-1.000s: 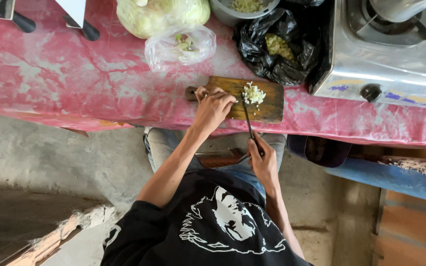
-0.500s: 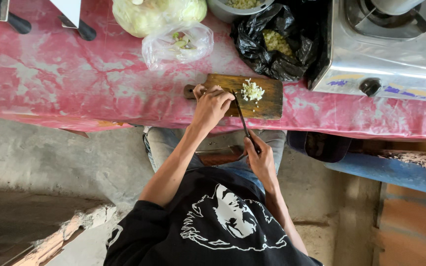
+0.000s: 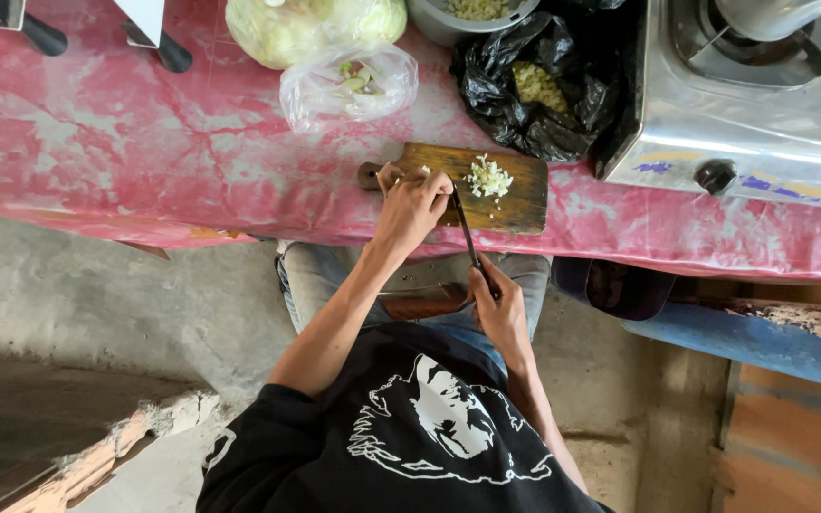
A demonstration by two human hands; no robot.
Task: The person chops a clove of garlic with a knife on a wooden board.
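showing: one cutting board (image 3: 510, 195), one knife (image 3: 465, 233), two clear bags (image 3: 349, 85), one black bag (image 3: 534, 95), one stove (image 3: 753, 104), one bowl (image 3: 453, 19).

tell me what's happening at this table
A person in a black shirt is chopping on a wooden cutting board set on a pink table. The right hand holds a knife; the left hand presses down something small beside the blade. A pile of chopped pale bits lies on the board.
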